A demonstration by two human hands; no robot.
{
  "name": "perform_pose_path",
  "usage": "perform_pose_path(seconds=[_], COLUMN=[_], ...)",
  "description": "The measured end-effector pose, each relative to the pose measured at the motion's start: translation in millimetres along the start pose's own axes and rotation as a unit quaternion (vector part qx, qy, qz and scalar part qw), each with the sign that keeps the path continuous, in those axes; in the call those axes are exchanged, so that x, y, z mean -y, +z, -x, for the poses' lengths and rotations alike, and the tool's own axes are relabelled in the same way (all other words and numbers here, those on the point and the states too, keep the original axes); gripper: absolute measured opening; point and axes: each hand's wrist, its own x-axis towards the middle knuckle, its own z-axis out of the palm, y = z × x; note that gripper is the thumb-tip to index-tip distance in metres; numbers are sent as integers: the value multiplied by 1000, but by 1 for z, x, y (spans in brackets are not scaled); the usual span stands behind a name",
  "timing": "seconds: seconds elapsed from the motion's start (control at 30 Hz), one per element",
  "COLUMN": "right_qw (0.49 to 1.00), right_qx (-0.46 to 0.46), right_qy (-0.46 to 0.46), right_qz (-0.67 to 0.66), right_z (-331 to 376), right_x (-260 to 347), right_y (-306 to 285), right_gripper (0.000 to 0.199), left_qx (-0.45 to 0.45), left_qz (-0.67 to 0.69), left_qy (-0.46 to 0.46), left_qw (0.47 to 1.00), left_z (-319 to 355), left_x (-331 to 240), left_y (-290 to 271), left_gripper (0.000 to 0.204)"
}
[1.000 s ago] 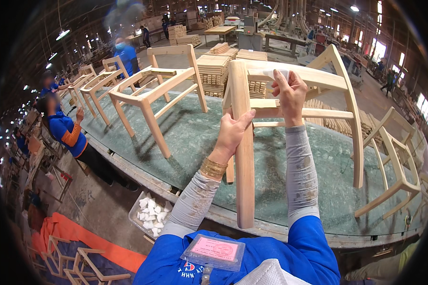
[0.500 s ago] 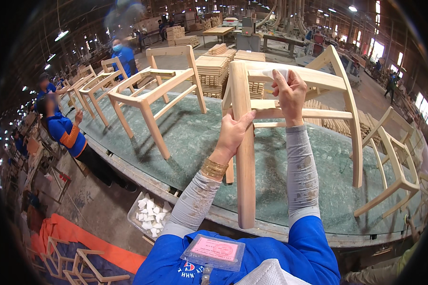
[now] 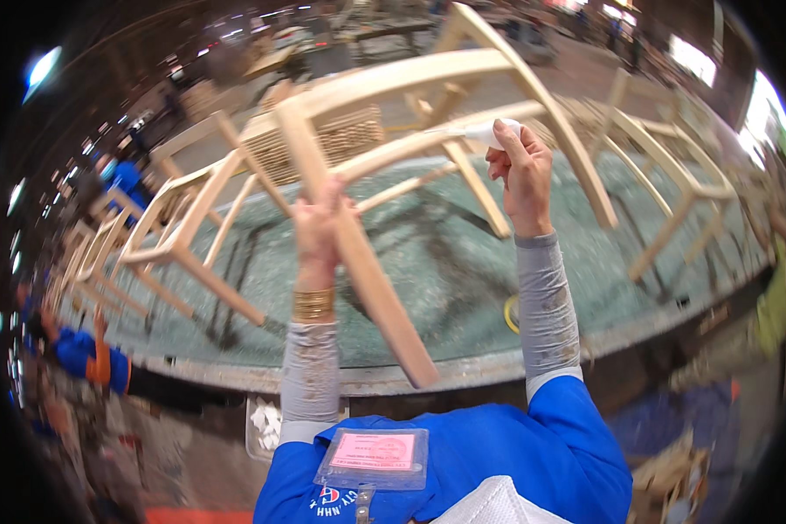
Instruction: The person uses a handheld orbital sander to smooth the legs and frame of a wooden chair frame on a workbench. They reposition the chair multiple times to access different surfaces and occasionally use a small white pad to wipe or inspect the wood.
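Tipped chair (image 3: 375,284) at 12 o'clock, scuffed green table (image 3: 463,323), big blurry workshop (image 3: 576,54) behind
Row of chairs (image 3: 203,205) at 9ish, another chair (image 3: 706,189) at 2, slat stacks (image 3: 349,129) at 11, yellow ring (image 3: 508,314) at 4; table edge (image 3: 480,370) curves past 6. Left hand (image 3: 317,225): grip wrapped round chair's leg; right hand (image 3: 526,182): pinching white pad (image 3: 482,134).

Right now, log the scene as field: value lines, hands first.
Left hand: wrapped around a chair leg, blurred
Right hand: pinching a white pad; pad contact with wood unclear
Chair: pale wood, in front of the person, its gripped leg slanting in the view
Table: green top
Left side: row of similar chairs on the table
Right side: another chair
Below table edge, left: tub of white pieces
Beyond table: wood stack
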Motion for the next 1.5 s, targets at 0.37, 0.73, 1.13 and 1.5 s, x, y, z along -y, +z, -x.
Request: perform_pose_path(seconds=[0.37, 0.73, 1.13, 1.5], right_qw=[925, 803, 801, 836], right_qx=[-273, -409, -457, -463], right_qy=[55, 82, 116, 115], right_qz=[259, 426, 370, 271], right_z=[185, 297, 326, 310], right_x=[97, 128, 118, 106], right_y=[-213, -283, -308, -310], right_gripper=[14, 16, 15, 15], left_qx=[39, 41, 53, 49], left_qz=[-8, -76, -63, -51], left_qy=[-24, -35, -40, -13], left_qw=[999, 996, 996, 997], left_z=[-20, -5, -4, 33], left_x=[9, 2, 6, 6], left_y=[-7, 0, -1, 19], left_gripper=[30, 37, 34, 30])
